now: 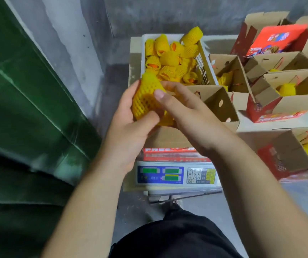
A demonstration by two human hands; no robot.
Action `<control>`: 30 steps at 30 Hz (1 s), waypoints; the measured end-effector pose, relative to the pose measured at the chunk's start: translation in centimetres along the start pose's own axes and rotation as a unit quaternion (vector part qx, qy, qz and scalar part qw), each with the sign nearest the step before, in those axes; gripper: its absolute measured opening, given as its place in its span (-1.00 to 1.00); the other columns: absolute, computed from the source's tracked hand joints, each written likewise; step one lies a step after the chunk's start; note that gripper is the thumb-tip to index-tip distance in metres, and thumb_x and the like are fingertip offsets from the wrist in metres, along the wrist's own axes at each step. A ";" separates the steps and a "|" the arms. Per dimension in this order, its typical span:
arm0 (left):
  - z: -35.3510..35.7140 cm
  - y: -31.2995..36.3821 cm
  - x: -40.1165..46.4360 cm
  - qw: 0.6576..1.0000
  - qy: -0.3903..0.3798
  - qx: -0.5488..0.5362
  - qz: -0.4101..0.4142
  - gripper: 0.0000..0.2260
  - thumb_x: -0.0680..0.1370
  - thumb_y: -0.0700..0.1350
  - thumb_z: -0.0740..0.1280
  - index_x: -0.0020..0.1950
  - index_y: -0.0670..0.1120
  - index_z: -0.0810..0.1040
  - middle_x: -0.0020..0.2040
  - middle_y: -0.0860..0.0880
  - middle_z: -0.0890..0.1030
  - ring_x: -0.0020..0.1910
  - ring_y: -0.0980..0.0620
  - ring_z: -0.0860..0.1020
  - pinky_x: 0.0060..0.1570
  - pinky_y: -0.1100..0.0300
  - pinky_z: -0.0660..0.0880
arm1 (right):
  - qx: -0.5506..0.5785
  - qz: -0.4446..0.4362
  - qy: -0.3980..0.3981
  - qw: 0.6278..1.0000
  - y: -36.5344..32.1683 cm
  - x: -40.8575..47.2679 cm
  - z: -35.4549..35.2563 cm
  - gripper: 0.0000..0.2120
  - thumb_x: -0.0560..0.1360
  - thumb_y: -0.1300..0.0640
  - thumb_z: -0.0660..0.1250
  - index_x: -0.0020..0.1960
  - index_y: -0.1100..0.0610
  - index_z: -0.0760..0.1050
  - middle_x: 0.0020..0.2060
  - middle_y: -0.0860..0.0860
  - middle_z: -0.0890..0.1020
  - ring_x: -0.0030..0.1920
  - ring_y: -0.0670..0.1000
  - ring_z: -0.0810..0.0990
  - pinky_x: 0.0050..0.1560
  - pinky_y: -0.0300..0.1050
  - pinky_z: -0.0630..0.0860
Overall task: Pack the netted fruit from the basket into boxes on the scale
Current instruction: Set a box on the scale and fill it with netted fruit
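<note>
Setting. A grey, rough plaster wall closes the far side; a pale, whitish pillar rises at the far left. A dark green tarpaulin drapes over bulky shapes along the left. The floor is bare grey concrete. Lighting is dim and even.

Foam net sleeve in grip: soft, matt mesh. Box beside: matt cardboard. Basket behind: white plastic. Scale below: glossy plastic.
</note>
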State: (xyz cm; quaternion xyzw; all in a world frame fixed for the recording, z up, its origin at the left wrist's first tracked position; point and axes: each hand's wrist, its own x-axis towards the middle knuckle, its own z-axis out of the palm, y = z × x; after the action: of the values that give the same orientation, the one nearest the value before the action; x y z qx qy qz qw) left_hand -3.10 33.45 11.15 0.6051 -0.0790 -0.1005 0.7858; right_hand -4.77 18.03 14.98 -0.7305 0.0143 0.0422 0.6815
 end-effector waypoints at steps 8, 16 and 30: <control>-1.1 0.3 -1.6 0.990 -0.068 0.111 0.062 -0.41 0.53 -0.11 0.49 0.53 0.16 0.45 0.51 0.05 0.52 0.46 0.03 0.52 0.40 -0.11 0.51 | 0.158 -0.006 -0.001 0.987 0.8 -2.3 1.4 -0.61 0.65 0.26 0.32 0.45 0.21 0.40 0.27 0.29 0.61 0.27 0.29 0.63 0.31 0.31 0.55; -3.3 0.1 -2.6 0.979 0.030 0.203 -0.012 -0.58 0.66 -0.05 0.39 0.53 0.13 0.49 0.32 0.17 0.65 0.26 0.17 0.64 0.37 0.01 0.55 | 0.035 -0.043 0.124 0.991 3.5 -1.0 -1.6 -0.68 0.54 0.04 0.50 0.25 0.04 0.54 0.12 0.07 0.71 0.16 0.10 0.70 0.13 0.28 0.66; -4.6 -0.5 -3.4 0.971 0.061 0.226 -0.048 -0.73 0.64 -0.01 0.36 0.33 0.20 0.60 0.19 0.27 0.69 0.18 0.25 0.65 0.25 0.16 0.55 | -0.410 0.005 0.176 0.895 5.1 1.3 -6.3 -0.21 0.51 -0.22 0.46 0.61 0.04 0.25 0.50 0.17 0.37 0.45 0.16 0.42 0.47 0.15 0.41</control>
State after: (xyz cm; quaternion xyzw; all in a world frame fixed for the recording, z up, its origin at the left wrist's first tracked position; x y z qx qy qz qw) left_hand -5.33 38.48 9.46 0.7754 -0.0223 -0.0809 0.6259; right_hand -3.63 11.43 10.26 -0.9403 0.1194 -0.0814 0.3081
